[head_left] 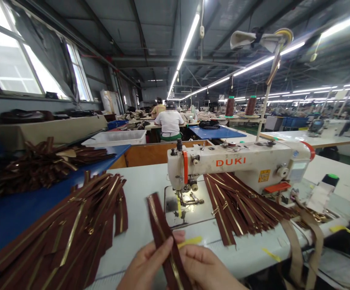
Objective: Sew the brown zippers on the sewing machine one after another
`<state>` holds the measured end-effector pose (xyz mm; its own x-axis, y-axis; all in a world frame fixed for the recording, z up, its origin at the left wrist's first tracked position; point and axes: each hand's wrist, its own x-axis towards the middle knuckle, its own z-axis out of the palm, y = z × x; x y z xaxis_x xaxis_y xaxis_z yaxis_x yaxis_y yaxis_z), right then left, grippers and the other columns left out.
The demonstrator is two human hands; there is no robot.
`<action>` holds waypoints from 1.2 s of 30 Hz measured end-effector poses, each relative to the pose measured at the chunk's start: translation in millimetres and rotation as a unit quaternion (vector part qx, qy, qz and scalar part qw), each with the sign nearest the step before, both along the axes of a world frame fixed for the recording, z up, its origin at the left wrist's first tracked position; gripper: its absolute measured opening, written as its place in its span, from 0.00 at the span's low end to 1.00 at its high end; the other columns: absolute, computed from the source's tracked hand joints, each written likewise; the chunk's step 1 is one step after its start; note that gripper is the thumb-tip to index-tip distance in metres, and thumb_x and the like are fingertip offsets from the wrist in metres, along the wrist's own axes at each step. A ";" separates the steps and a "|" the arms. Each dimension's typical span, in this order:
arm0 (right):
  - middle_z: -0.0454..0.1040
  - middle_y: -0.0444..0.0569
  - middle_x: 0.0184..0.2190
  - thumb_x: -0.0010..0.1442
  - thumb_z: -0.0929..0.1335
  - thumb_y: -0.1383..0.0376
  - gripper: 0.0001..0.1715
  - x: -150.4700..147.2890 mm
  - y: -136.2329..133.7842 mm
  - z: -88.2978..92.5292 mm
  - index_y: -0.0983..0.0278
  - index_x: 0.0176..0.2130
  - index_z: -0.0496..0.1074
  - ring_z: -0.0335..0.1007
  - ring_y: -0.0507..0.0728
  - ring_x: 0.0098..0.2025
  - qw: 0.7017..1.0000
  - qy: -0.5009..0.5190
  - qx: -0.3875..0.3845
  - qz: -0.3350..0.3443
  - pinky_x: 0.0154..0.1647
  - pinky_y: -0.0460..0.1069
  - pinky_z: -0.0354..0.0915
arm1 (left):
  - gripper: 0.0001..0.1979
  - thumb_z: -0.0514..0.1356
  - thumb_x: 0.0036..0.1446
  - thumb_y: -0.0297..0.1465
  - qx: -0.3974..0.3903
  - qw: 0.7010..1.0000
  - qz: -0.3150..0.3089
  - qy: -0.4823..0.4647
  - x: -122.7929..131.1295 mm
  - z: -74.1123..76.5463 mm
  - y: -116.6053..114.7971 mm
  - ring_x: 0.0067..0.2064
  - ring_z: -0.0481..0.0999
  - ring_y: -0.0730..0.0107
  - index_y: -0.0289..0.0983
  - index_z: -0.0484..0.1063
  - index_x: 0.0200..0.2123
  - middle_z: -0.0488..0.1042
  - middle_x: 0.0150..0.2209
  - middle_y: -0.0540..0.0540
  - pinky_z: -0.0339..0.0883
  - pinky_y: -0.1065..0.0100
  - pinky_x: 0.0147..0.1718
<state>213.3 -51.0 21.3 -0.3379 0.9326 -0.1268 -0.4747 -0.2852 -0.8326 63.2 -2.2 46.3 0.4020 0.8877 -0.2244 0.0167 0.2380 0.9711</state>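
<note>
A brown zipper (159,219) with gold teeth is stretched between my two hands, its far end pointing up toward the sewing machine's plate. My left hand (147,262) pinches it from the left, thumb on top. From the right, my right hand (206,268) grips its edge with curled fingers. Just beyond is the white sewing machine (223,163), its needle area (187,197) over a metal plate. On the left lies a heap of brown zippers (81,217). More brown zippers (238,205) fan out under the machine's arm.
A blue table (36,209) at left carries a tangled brown pile (36,163). Beige straps (294,249) hang over the front edge at right, near a dark thread cone (328,181). Ahead, a person in a white shirt (170,123) sits beyond a white bin (117,137).
</note>
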 end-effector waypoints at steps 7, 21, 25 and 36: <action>0.72 0.45 0.21 0.45 0.74 0.46 0.28 5.3 8.1 -9.5 0.67 0.34 0.72 0.70 0.52 0.24 0.999 -0.043 -0.001 0.020 0.30 0.47 0.65 | 0.25 0.66 0.43 0.50 0.027 0.999 0.046 0.012 -12.0 19.3 64.1 0.34 0.75 0.61 0.35 0.78 0.36 0.77 0.30 0.45 0.67 0.65 0.35; 0.72 0.43 0.24 0.52 0.71 0.65 0.09 34.8 77.4 3.5 0.63 0.22 0.73 0.65 0.52 0.29 0.728 -0.638 0.210 -0.136 0.30 0.46 0.53 | 0.15 0.64 0.42 0.42 0.236 0.954 0.065 0.173 30.9 -6.1 164.8 0.33 0.75 0.59 0.36 0.71 0.28 0.74 0.28 0.45 0.68 0.62 0.34; 0.73 0.44 0.26 0.53 0.71 0.63 0.10 34.3 80.4 -4.8 0.62 0.23 0.71 0.66 0.54 0.32 0.700 -0.660 0.234 -0.141 0.31 0.46 0.53 | 0.15 0.61 0.45 0.36 0.342 0.912 0.072 0.215 24.7 -18.1 140.1 0.54 0.67 0.49 0.37 0.72 0.37 0.74 0.46 0.40 0.56 0.51 0.55; 0.74 0.46 0.31 0.57 0.68 0.68 0.04 38.6 77.8 -3.2 0.63 0.30 0.72 0.67 0.55 0.37 0.697 -0.649 0.276 -0.132 0.38 0.47 0.58 | 0.18 0.49 0.62 0.31 0.556 0.707 -0.132 0.416 23.4 -40.4 95.3 0.57 0.66 0.54 0.32 0.68 0.53 0.69 0.55 0.35 0.60 0.53 0.56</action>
